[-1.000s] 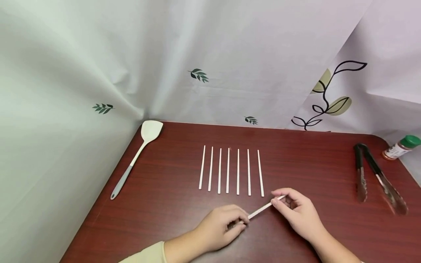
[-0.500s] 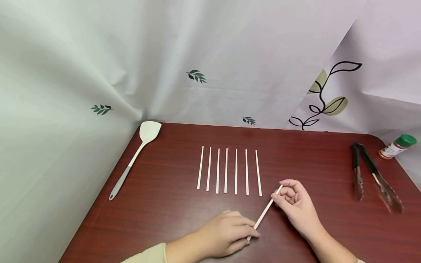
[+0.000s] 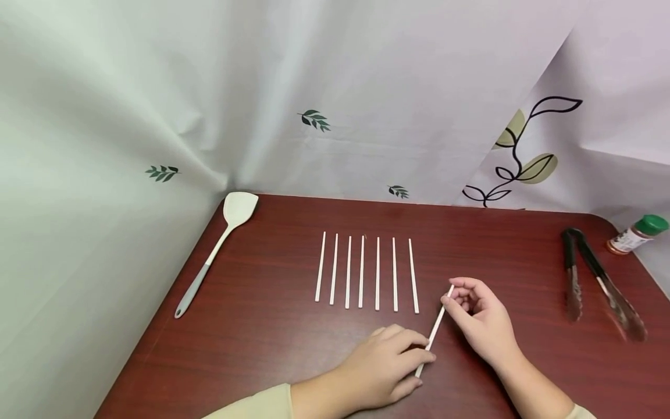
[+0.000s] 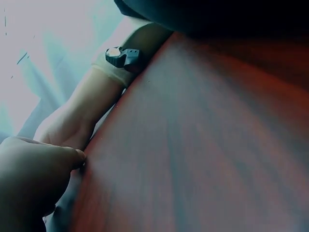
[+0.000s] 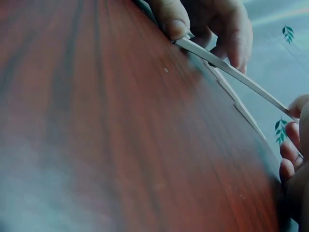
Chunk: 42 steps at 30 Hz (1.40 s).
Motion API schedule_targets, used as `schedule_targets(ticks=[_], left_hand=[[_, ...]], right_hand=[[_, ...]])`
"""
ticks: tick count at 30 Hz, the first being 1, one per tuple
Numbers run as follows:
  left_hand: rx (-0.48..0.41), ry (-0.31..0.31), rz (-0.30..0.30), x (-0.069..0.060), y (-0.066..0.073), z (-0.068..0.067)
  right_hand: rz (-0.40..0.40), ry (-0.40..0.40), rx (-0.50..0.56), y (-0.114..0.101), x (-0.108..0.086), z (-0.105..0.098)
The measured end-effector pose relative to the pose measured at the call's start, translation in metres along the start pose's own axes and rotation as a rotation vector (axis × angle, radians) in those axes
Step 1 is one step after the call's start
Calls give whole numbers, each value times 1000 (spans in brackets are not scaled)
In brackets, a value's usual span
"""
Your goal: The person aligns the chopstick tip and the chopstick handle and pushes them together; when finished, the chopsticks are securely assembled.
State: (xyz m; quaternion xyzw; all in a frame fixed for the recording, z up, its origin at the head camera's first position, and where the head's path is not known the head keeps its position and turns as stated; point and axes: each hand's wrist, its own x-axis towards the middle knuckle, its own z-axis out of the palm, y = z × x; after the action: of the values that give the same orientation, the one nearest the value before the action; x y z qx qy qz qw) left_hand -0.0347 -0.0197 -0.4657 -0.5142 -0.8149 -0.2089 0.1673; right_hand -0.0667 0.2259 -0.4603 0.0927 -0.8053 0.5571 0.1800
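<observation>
A white chopstick [image 3: 437, 327] slants between my two hands on the near right part of the dark red table. My left hand [image 3: 386, 365] holds its near end between thumb and fingers. My right hand [image 3: 483, 323] pinches the far end. In the right wrist view, the chopstick [image 5: 231, 70] runs from the left hand [image 5: 207, 21] to the right fingertips [image 5: 292, 140]. Several more white chopsticks [image 3: 377, 273] lie side by side beyond my hands, spaced apart and almost parallel. The left wrist view shows my left hand [image 4: 34, 179], but hides the chopstick.
A white spatula with a grey handle [image 3: 217, 247] lies along the left edge. Black-handled tongs [image 3: 599, 279] are spread at the right, near a green-capped seasoning bottle [image 3: 635, 235]. Patterned cloth [image 3: 356, 157] hangs behind the table [image 3: 272, 343].
The held chopstick has turned from a shallow slant to a steeper one. Both hands have shifted right, and the right hand has also moved away from me. The row of chopsticks stays put.
</observation>
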Motion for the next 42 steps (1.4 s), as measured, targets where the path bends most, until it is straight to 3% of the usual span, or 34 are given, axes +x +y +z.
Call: schedule_targets(ticks=[9, 13, 20, 25, 32, 42], left_hand=[[135, -16, -1, 23, 0, 13], [190, -28, -18, 35, -2, 20], [190, -40, -46, 49, -5, 29], [231, -36, -69, 55, -6, 32], [259, -76, -144, 61, -9, 35], [341, -84, -183, 67, -13, 37]], right_hand=[[20, -122, -92, 12, 19, -11], [30, -131, -218, 19, 31, -15], [56, -157, -378, 25, 53, -11], [3, -177, -472, 27, 60, -6], [-67, -189, -524, 31, 58, -6], [-41, -180, -599, 33, 66, 2]])
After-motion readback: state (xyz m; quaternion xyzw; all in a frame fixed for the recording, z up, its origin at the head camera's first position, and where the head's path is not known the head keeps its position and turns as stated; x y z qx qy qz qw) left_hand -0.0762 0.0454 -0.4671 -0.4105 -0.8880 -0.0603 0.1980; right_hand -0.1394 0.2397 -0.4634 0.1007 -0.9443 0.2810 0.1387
